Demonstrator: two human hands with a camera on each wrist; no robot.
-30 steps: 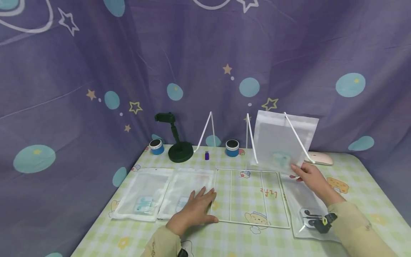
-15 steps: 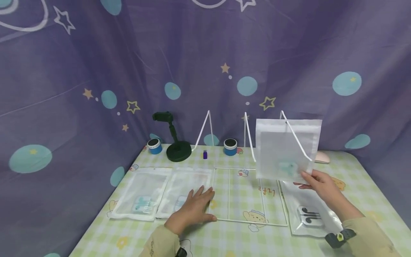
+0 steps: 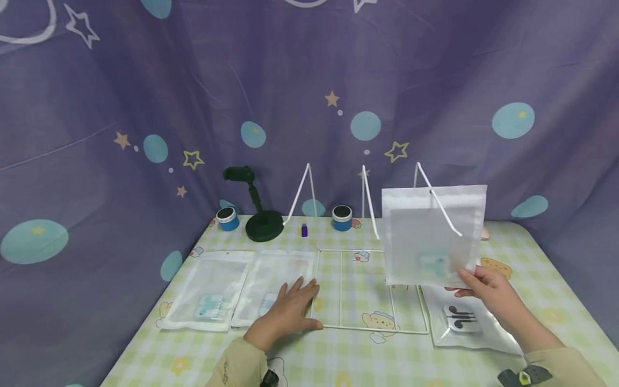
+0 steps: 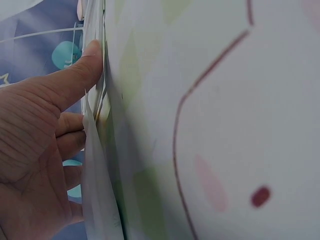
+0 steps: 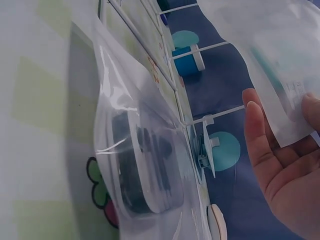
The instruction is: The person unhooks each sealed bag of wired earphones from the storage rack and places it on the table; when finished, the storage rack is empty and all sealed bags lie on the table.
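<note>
My right hand point(image 3: 498, 295) pinches the lower right corner of a frosted zip bag point(image 3: 430, 231), thumb in front. The bag hangs by its top hole on the right prong of a white wire rack point(image 3: 369, 327); pale teal print shows through it. In the right wrist view the bag's corner point(image 5: 285, 110) lies between thumb and fingers. My left hand point(image 3: 285, 312) rests with spread fingers on the rack's left base edge and a flat frosted bag point(image 3: 285, 269). Another frosted bag point(image 3: 213, 279) lies further left. Under my right hand lies a clear-fronted bag point(image 3: 445, 336) with earphones point(image 3: 459, 318).
Along the back stand a dark green phone stand point(image 3: 263, 223), two blue jars point(image 3: 227, 219), and a small purple item point(image 3: 304, 230). A pink mouse point(image 3: 485, 233) is mostly hidden behind the hanging bag. The rack's left and middle prongs point(image 3: 369, 201) stick out bare.
The hanging bag has come lower and towards me along the right prong, with my right hand holding its corner. My left hand stays on the rack's base.
</note>
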